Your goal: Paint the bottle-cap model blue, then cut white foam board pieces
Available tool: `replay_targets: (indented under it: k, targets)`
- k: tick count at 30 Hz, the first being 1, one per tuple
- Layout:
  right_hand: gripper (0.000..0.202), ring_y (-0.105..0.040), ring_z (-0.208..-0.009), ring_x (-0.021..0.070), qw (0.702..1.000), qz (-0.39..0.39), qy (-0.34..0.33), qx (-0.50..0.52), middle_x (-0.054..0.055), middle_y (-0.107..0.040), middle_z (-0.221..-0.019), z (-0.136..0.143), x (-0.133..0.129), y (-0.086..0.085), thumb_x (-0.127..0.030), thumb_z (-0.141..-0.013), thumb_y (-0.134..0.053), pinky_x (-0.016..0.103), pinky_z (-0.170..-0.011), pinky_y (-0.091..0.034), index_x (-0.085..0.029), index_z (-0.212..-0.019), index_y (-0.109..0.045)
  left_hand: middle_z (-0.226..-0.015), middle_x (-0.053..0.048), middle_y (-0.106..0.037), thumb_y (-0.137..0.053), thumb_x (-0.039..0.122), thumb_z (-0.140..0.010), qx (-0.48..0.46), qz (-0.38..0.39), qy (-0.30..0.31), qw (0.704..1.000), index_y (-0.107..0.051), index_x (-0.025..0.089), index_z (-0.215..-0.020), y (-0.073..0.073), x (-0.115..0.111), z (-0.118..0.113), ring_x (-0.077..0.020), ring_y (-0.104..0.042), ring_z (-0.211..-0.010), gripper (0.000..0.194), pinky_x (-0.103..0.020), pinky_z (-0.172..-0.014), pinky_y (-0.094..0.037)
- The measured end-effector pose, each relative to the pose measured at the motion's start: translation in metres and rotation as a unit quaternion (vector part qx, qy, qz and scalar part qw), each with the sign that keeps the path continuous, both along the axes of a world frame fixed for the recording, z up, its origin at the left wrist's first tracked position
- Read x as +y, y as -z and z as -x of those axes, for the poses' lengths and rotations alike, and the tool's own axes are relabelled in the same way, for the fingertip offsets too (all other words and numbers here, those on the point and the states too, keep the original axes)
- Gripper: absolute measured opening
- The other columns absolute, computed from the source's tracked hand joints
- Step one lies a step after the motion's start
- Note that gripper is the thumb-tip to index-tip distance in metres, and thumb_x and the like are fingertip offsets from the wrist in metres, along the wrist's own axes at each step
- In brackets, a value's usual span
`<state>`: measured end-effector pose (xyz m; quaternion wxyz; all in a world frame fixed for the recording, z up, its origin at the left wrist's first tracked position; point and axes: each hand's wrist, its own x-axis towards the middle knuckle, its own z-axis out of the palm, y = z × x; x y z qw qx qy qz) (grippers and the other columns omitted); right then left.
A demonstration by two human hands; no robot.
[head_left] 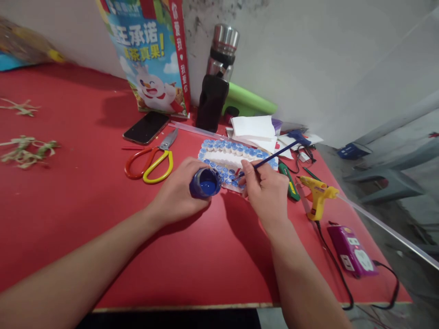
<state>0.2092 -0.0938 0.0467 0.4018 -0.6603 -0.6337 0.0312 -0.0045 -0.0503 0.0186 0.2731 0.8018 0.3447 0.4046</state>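
Observation:
My left hand [180, 194] is wrapped around a small jar of blue paint [206, 183], its open mouth tipped toward me. Between the fingers of my right hand [265, 192] is a dark blue paintbrush [274, 156], slanting down to the left. Its tip is at or close to the near edge of a white craft piece [222, 159] covered in blue-painted rounded bits around a plain white strip. Whether the bristles touch it I cannot tell. The jar is just left of the brush tip, partly in front of the piece.
Scissors [156, 157] and a phone [147, 128] lie left on the red table [192, 265]. Behind stand a printed bag [151, 59], a black case [211, 103] and a steel flask [222, 50]. At right are a green cutter [289, 182], yellow glue gun [317, 196] and purple power strip [353, 251].

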Motion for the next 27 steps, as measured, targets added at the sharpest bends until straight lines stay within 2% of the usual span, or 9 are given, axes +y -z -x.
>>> replay_targets:
  k: [8,27]
  targets:
    - [0.044,-0.062,-0.05,0.0152,1.0,0.002,-0.006,0.007,0.004,-0.07,-0.064,0.0008,0.0007,0.0013,-0.054,-0.106,-0.053,0.027,-0.053,-0.043,-0.019,-0.083,-0.067,-0.116,-0.008,-0.068,-0.075,0.014,-0.073,0.0,-0.002,0.0,1.0,-0.063,0.02,-0.112,0.0007,0.0001,-0.0003,-0.027,-0.065,-0.11,0.041,-0.043,-0.097,-0.054]
    - [0.04,-0.066,-0.053,0.0144,0.999,0.006,-0.026,0.043,0.003,-0.071,-0.069,0.0032,0.0008,0.0041,-0.053,-0.108,-0.052,0.025,-0.054,-0.044,-0.019,-0.092,-0.067,-0.116,-0.008,-0.066,-0.076,0.014,-0.072,0.006,0.0,-0.005,1.0,-0.063,0.02,-0.115,0.0014,-0.0002,0.0002,-0.0258,-0.065,-0.109,0.045,-0.041,-0.096,-0.053]
